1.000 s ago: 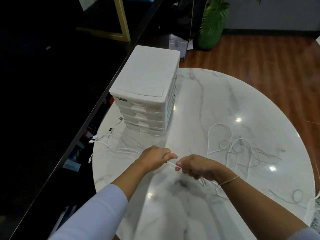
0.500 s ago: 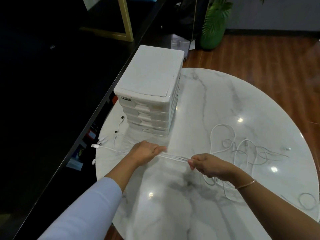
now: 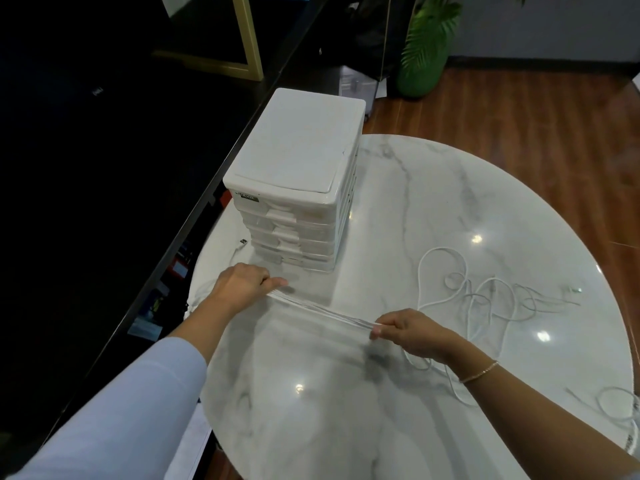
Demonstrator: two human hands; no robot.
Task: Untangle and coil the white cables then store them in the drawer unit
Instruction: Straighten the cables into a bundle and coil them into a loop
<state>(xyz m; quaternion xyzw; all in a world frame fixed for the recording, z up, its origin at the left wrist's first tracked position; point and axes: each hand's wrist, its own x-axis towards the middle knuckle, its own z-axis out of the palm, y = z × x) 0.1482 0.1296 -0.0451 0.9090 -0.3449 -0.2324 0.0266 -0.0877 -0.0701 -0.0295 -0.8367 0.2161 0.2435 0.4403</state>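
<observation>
From the head view, the left hand [image 3: 242, 289] and right hand [image 3: 410, 332] each pinch a taut bundle of white cables [image 3: 322, 311] above the marble desk [image 3: 381, 393], loose loops trailing right, the drawer unit [image 3: 298, 181] just behind.

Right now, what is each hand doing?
Left hand: grips the white cables.
Right hand: pinches the same cables, stretched between both hands.

You work on a round white marble table [image 3: 398, 209] veined in grey. The thin white cables [image 3: 460, 292] and the white plastic drawer unit [image 3: 298, 161] nearly match it. Your left sleeve [image 3: 138, 403] is pale lavender; a thin gold bracelet [image 3: 479, 372] circles your right wrist.
</observation>
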